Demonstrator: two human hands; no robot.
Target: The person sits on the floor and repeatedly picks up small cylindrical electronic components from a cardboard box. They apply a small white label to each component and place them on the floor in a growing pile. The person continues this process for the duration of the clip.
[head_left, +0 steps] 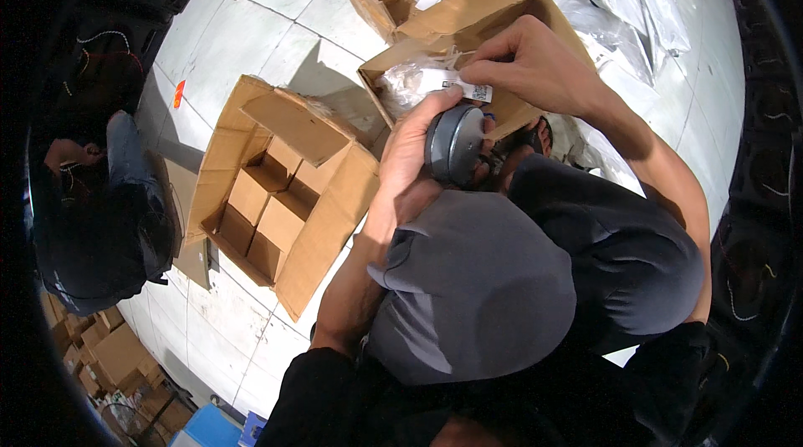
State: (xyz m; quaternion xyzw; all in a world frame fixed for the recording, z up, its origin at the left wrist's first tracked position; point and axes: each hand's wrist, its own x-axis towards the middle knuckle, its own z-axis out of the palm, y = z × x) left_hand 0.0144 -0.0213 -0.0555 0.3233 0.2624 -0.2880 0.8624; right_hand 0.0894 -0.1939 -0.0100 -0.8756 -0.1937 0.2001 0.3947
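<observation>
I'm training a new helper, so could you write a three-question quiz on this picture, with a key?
1. Multiple choice: where is the dark round object? a) Inside the carton; b) in the left hand; c) on the floor tiles.
2. True or false: the carton left of the left forearm is open, with smaller boxes visible inside.
3. What does the right hand touch?

Key: 1. b. 2. True. 3. A white label.
</observation>
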